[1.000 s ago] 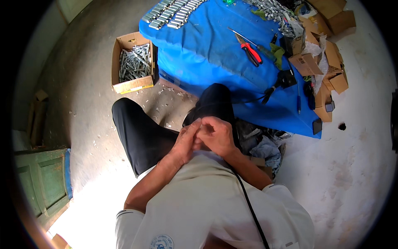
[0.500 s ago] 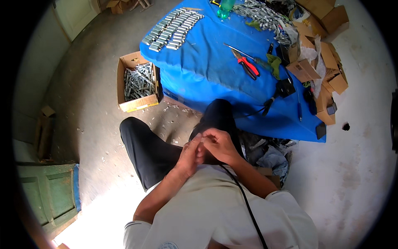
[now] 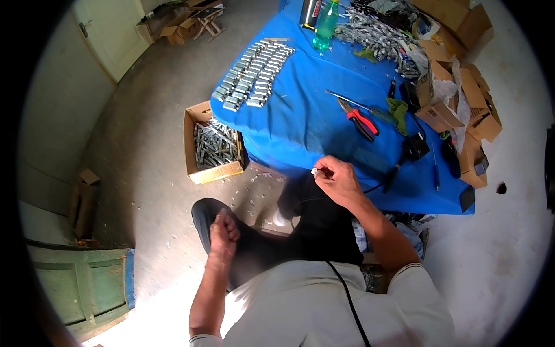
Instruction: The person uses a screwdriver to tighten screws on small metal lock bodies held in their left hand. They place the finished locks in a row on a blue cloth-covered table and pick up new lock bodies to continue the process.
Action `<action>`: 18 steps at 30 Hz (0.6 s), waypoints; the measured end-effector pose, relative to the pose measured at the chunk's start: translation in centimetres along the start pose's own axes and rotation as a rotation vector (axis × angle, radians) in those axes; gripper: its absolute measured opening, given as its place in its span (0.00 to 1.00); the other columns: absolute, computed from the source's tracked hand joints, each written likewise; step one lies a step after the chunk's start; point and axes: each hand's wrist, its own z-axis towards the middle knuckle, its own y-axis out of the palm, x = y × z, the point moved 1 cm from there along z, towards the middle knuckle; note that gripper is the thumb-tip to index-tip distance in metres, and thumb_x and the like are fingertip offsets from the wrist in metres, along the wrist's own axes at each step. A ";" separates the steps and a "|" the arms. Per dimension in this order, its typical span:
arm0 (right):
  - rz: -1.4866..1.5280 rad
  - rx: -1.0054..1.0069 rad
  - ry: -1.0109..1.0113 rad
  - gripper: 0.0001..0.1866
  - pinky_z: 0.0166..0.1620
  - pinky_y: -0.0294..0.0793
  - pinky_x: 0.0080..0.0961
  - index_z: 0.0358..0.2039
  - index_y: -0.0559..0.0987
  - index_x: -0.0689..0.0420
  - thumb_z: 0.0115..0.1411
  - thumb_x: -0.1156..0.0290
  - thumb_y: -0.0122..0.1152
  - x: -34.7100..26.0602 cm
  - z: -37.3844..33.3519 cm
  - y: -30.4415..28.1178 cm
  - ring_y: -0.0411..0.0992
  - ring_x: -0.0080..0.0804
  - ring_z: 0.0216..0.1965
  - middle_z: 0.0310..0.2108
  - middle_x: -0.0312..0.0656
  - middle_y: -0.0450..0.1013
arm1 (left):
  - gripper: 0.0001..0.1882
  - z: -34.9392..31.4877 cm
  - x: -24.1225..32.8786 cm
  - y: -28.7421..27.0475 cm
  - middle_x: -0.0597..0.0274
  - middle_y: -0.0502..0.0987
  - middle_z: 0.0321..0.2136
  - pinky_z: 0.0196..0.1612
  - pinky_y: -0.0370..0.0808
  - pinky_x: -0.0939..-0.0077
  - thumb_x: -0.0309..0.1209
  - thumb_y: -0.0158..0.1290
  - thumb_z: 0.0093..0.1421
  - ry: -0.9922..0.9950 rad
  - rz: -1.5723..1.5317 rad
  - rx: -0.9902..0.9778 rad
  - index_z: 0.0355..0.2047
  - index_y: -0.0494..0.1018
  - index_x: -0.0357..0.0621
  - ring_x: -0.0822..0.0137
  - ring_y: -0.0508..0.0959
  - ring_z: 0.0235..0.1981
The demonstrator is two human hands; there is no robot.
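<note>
My right hand (image 3: 340, 181) is closed in a pinch at the near edge of the blue-covered table (image 3: 300, 130). A small white piece (image 3: 314, 171) sticks out at its fingertips, too small to tell its kind. Over my left thigh, my left hand (image 3: 224, 232) is curled closed; whatever is inside its fingers, if anything, is hidden. Rows of short silvery metal cylinders (image 3: 254, 75) lie at the table's left end. Pliers with red and black handles (image 3: 362, 124) and a screwdriver (image 3: 350, 99) lie beyond my right hand.
A cardboard box of metal parts (image 3: 215, 144) stands on the floor left of the table. A green bottle (image 3: 326, 29) and a heap of silvery pieces (image 3: 376, 34) are at the back. Open cartons (image 3: 442, 115) line the right side. A black corded device (image 3: 413, 147) lies near the front.
My hands were together over my lap and have parted. The right moved forward to the table edge with the small white piece; the left moved left over the thigh. The view has shifted.
</note>
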 end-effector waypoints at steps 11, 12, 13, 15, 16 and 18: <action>-0.144 0.003 -0.207 0.06 0.32 0.73 0.36 0.31 0.77 0.63 0.52 0.77 0.55 -0.5 8.4 -0.2 0.74 0.46 0.28 0.26 0.50 0.74 | 0.19 4.3 8.2 -7.3 0.73 0.54 0.10 0.13 0.50 0.79 0.45 0.49 0.63 0.284 0.103 0.313 0.19 0.59 0.54 0.78 0.53 0.10; -0.177 0.020 -0.223 0.06 0.33 0.73 0.37 0.31 0.77 0.63 0.52 0.77 0.55 -0.3 9.5 -0.2 0.74 0.47 0.28 0.26 0.50 0.74 | 0.19 5.0 8.1 -8.0 0.73 0.56 0.10 0.14 0.51 0.78 0.44 0.48 0.63 0.323 0.200 0.382 0.18 0.60 0.53 0.77 0.55 0.10; -0.186 0.014 -0.204 0.06 0.35 0.72 0.39 0.31 0.76 0.62 0.52 0.77 0.55 -0.2 10.6 -0.1 0.73 0.49 0.29 0.26 0.50 0.74 | 0.20 5.9 7.6 -8.9 0.72 0.57 0.10 0.14 0.52 0.77 0.44 0.48 0.64 0.363 0.295 0.453 0.17 0.60 0.52 0.77 0.56 0.10; -0.245 0.054 -0.258 0.06 0.34 0.72 0.36 0.32 0.76 0.62 0.53 0.77 0.55 0.3 12.7 0.1 0.73 0.46 0.29 0.27 0.48 0.74 | 0.23 8.6 4.5 -11.8 0.64 0.62 0.09 0.15 0.58 0.69 0.42 0.48 0.64 0.641 0.806 0.595 0.13 0.63 0.46 0.72 0.62 0.12; -0.283 0.075 -0.275 0.06 0.34 0.72 0.35 0.32 0.77 0.62 0.53 0.77 0.56 0.8 13.6 0.1 0.74 0.44 0.29 0.28 0.48 0.74 | 0.24 9.0 3.2 -11.0 0.54 0.67 0.10 0.18 0.63 0.58 0.42 0.49 0.61 0.808 1.150 0.670 0.13 0.66 0.41 0.59 0.69 0.12; -0.359 0.085 -0.305 0.10 0.41 0.72 0.39 0.37 0.76 0.62 0.54 0.78 0.53 1.1 15.5 -0.1 0.72 0.48 0.38 0.35 0.50 0.74 | 0.20 8.9 1.7 -6.6 0.48 0.73 0.14 0.24 0.67 0.52 0.41 0.49 0.58 0.778 1.373 0.840 0.16 0.70 0.40 0.47 0.75 0.18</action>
